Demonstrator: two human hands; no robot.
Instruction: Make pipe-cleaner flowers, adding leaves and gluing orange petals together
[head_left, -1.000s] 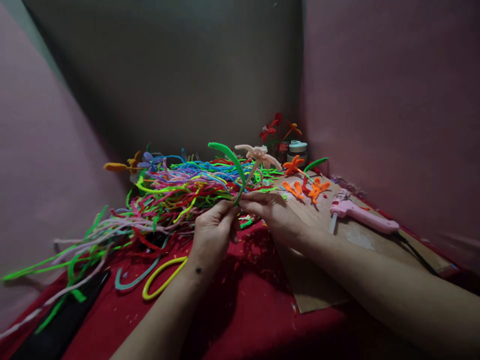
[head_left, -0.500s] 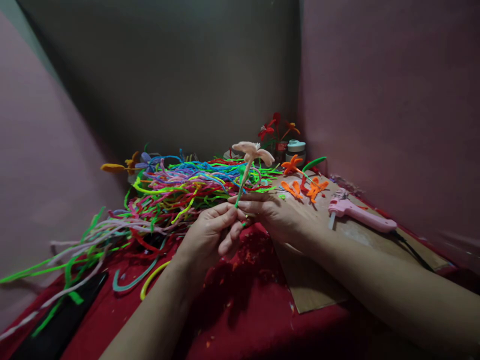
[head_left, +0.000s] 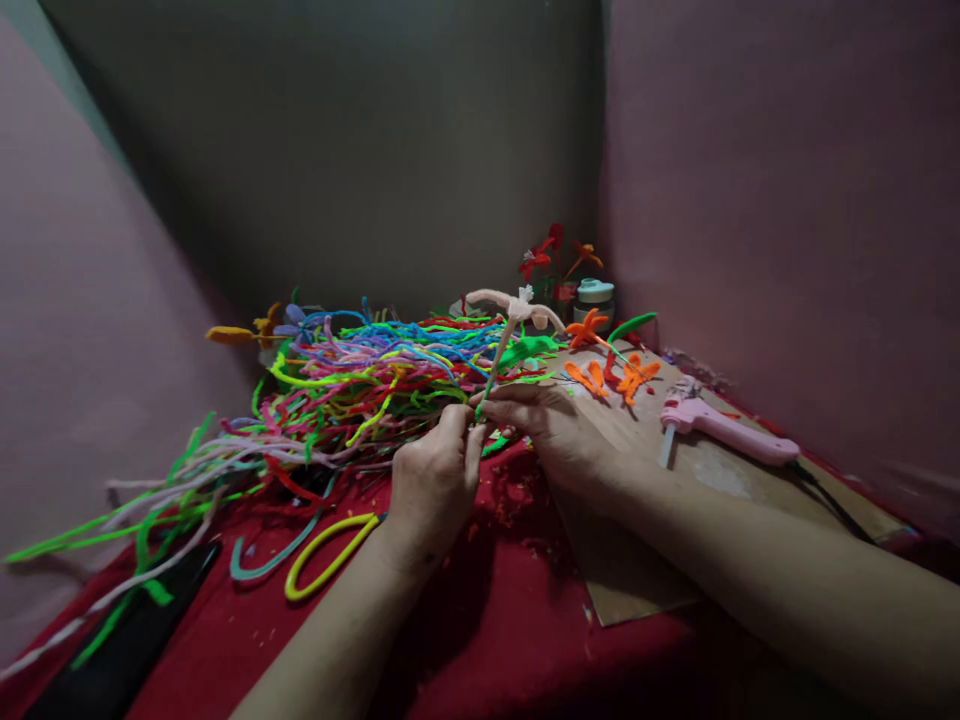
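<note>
And the bare left hand [head_left: 435,475] pinches the foot of the green-wrapped fuzzy stem [head_left: 491,380], the pale-pink fuzzy-petalled flower [head_left: 517,309] standing above the fingertips, long axis tilting up and rightward, with the bare right hand [head_left: 551,430], equally near, gripping there too!

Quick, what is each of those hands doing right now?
Left hand: closed, holding the pale flower low on its stem.
Right hand: closed, holding the same stem beside the left hand.

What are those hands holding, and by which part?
A pale pink flower, blossom up: the left hand and the right hand both hold it by the green lower part of its stem.
</note>
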